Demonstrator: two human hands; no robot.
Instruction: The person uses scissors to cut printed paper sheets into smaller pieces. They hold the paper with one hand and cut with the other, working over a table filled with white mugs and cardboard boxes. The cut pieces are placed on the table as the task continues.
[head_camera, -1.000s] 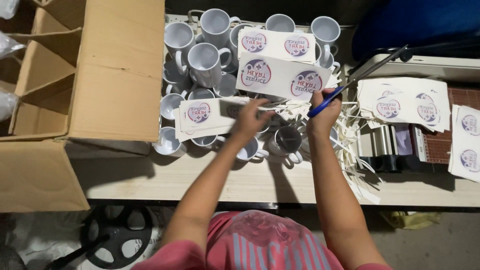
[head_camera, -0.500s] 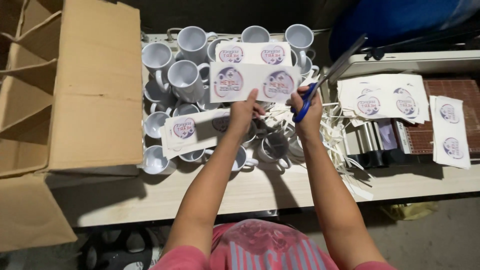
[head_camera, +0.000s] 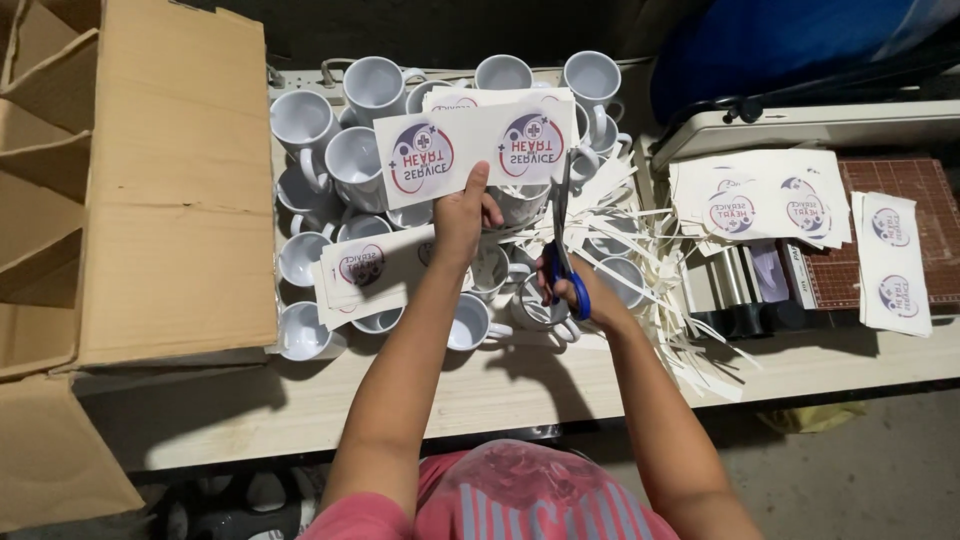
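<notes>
From the head camera, the left hand (head_camera: 463, 212) pinches the near edge of a printed sheet (head_camera: 472, 150) with two round emblems, thumb on top and fingers curled under, holding it up over a crowd of white mugs (head_camera: 372, 90). To its right, the right hand (head_camera: 578, 293) is closed through the blue handles of scissors (head_camera: 560, 232), whose blades reach up at the sheet's right end (how wide they stand cannot be told). A cardboard box (head_camera: 170, 180) stands left; cut prints (head_camera: 765, 200) lie far right, and paper strips (head_camera: 680, 300) trail near the scissors
</notes>
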